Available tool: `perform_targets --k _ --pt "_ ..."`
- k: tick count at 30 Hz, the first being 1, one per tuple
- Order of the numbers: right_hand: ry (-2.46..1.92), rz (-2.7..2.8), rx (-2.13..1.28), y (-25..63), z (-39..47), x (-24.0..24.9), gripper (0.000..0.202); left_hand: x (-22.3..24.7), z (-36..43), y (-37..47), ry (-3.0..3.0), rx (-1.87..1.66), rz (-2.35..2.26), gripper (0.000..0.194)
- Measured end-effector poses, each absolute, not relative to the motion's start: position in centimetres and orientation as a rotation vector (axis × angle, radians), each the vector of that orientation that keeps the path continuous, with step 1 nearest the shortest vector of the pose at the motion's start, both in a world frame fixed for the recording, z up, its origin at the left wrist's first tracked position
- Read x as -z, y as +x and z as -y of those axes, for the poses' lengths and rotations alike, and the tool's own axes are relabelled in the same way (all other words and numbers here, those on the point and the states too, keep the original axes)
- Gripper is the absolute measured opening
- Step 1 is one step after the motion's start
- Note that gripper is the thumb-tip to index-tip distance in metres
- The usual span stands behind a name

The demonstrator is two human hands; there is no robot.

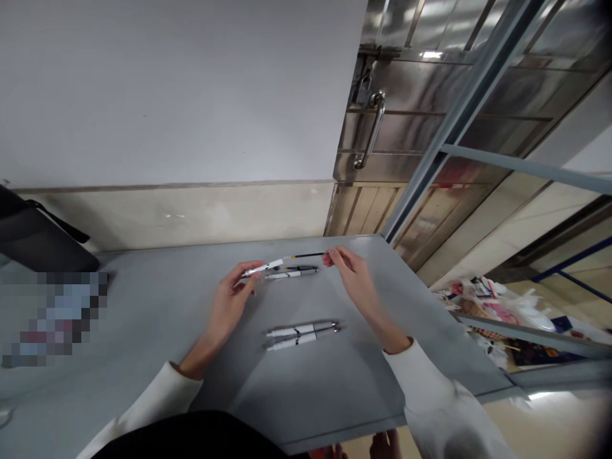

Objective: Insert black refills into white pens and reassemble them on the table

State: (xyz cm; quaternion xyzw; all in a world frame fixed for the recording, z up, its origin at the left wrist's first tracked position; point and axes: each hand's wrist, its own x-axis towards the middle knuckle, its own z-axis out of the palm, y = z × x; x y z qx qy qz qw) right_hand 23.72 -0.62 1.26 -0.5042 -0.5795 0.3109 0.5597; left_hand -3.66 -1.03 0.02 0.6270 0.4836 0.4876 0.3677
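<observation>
My left hand point(237, 285) is closed around a white pen barrel point(271, 266), tilted slightly up to the right. Between thumb and fingers, my right hand point(348, 265) pinches the far end of a dark pen refill point(308, 255). The refill's pale tip end points at the barrel's opening; whether it is inside cannot be told. Just beneath lies a white and grey pen point(292, 275) on the table, with a small dark piece behind it. Nearer to me, two more white pens point(302, 335) rest side by side.
The grey table point(373, 376) meets a wall at the back. A dark bag point(43, 233) stands at the left, near a blurred-out flat item point(60, 315). Metal frame posts point(444, 146) rise at the right, beside a shelf of bagged goods point(516, 312).
</observation>
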Motion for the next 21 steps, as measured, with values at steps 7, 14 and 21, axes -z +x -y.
perform_targets --k 7,14,21 --pt "-1.138 1.347 -0.632 23.8 0.54 -1.25 0.037 0.05 0.97 -3.64 1.62 -1.235 -1.248 0.032" --pt "-1.099 1.428 -0.497 23.58 0.72 -1.5 0.024 0.41 0.87 -3.67 1.632 -1.22 -1.222 0.032" --pt "-1.039 1.433 -0.444 23.39 1.1 -1.87 0.017 0.8 0.7 -3.75 1.639 -1.206 -1.226 0.032"
